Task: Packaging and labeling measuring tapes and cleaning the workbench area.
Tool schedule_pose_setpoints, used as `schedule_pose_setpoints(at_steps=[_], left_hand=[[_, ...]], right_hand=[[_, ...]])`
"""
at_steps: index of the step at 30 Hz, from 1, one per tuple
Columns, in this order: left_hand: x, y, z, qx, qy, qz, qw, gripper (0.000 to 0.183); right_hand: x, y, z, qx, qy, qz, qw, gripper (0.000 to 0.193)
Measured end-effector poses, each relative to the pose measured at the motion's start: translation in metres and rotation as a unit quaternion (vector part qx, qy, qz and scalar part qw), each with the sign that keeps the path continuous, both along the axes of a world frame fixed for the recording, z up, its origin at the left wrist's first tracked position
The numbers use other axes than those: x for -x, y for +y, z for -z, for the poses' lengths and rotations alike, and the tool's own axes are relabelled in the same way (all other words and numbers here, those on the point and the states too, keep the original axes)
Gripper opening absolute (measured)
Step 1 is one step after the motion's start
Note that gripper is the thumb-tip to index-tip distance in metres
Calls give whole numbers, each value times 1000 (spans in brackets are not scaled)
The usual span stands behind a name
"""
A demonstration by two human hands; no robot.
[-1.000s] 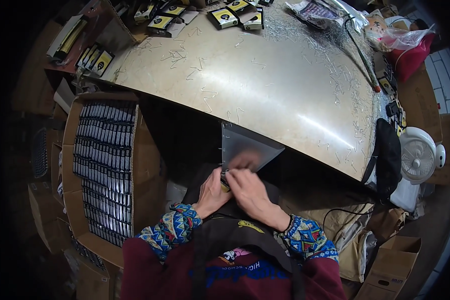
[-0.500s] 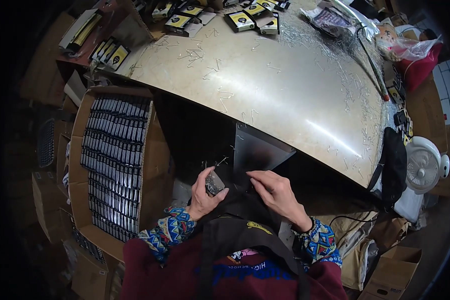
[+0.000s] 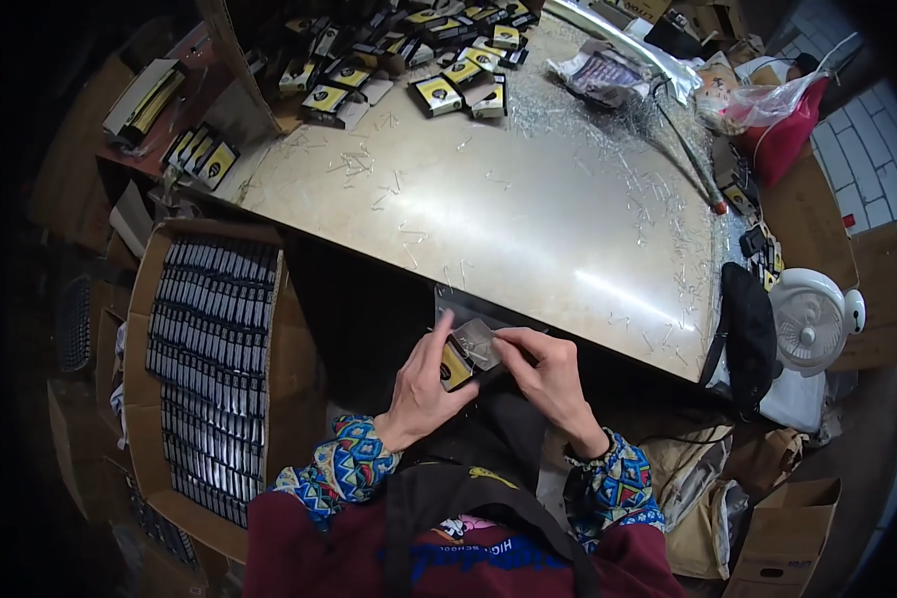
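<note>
My left hand (image 3: 419, 391) is wrapped round a small yellow-and-black box (image 3: 455, 367) with its fingers and thumb on opposite sides. A clear plastic piece (image 3: 476, 344) with thin metal wire bits in or on it stands at the box's upper right. Whether it is a bag or a lid I cannot tell. My right hand (image 3: 548, 377) pinches the right edge of this clear piece between thumb and forefinger. Both hands are over my lap, just in front of the table edge. Bent wire pieces (image 3: 394, 184) lie scattered on the table (image 3: 528, 229).
Many yellow-and-black boxes (image 3: 439, 95) lie along the table's far side. At left stands a carton (image 3: 140, 399) packed with rows of dark boxes (image 3: 214, 359). A long-handled tool (image 3: 696, 164), a white fan (image 3: 810, 319) and a black bag (image 3: 746, 334) are at right.
My left hand has moved right and turned the box so its yellow face shows. My right hand, apart before, now touches the clear plastic. The head view has shifted, showing more of the table's far side.
</note>
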State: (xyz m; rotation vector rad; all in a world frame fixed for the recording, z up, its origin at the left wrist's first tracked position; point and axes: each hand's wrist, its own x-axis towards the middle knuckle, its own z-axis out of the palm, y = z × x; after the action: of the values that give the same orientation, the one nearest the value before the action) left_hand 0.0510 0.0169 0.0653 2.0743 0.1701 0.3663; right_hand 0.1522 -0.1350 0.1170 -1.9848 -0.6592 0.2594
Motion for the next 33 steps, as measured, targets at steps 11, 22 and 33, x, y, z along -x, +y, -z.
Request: schedule_pose_setpoints(at_steps=[11, 22, 33], left_hand=[[-19, -7, -14, -48, -55, -18, 997, 69], [-25, -7, -16, 18, -50, -59, 997, 72], [-27, -12, -18, -35, -16, -73, 997, 58]], right_hand=[[-2, 10, 14, -87, -91, 11, 992, 39], [4, 0, 10, -6, -188, -40, 981, 30], [27, 16, 10, -137, 37, 58, 988, 22]])
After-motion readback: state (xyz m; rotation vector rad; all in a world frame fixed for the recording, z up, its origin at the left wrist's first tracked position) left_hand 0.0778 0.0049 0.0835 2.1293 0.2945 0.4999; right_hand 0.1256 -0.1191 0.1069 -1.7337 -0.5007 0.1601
